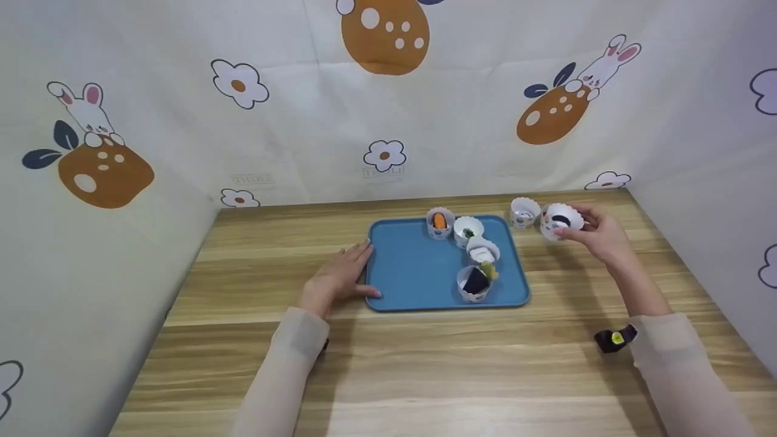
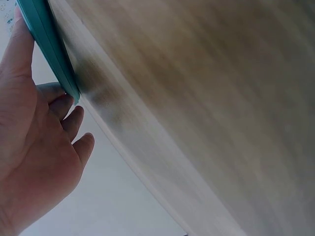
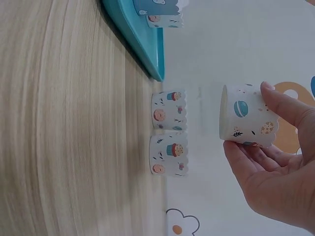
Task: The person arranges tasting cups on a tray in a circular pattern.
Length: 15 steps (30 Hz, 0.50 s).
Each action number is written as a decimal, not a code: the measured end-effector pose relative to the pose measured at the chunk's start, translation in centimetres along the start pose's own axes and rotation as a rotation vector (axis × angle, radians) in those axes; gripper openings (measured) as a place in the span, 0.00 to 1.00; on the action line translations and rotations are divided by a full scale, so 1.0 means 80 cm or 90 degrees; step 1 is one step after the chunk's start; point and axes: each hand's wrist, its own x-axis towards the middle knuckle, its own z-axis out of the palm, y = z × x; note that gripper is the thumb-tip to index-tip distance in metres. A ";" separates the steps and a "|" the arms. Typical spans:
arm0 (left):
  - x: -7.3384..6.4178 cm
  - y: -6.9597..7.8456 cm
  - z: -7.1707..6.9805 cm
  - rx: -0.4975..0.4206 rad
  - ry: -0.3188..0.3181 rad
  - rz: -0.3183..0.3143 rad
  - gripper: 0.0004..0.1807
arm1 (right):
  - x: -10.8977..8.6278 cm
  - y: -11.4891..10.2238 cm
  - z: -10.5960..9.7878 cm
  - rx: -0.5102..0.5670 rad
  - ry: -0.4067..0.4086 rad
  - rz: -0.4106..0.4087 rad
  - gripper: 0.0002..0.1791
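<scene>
My right hand (image 1: 598,233) pinches a white paper baking cup (image 1: 563,222) between thumb and fingers; a dark curved piece shows inside it. In the right wrist view this cup, printed with a blue macaron, is raised above the wooden table. Two similar cups stand below it, a nearer cup (image 3: 169,153) and another cup (image 3: 170,109). My left hand (image 1: 340,273) rests at the left edge of the blue tray (image 1: 407,267), thumb by the front left corner and fingers along the side. In the left wrist view its fingertips touch the tray's outer rim.
On the tray's right side stand a cup with an orange piece (image 1: 439,221), a cup with a green bit (image 1: 468,232), a cup with white pieces (image 1: 482,251) and a cup with a black-and-white piece (image 1: 475,283). A patterned cloth (image 1: 303,139) hangs behind the table.
</scene>
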 end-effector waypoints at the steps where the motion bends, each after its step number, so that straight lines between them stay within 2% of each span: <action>1: 0.000 0.000 0.000 0.000 0.000 0.000 0.57 | 0.000 -0.001 0.001 0.004 -0.001 -0.004 0.41; 15: 0.000 0.000 0.001 -0.009 -0.004 -0.003 0.58 | -0.006 -0.015 0.016 0.039 -0.025 -0.025 0.41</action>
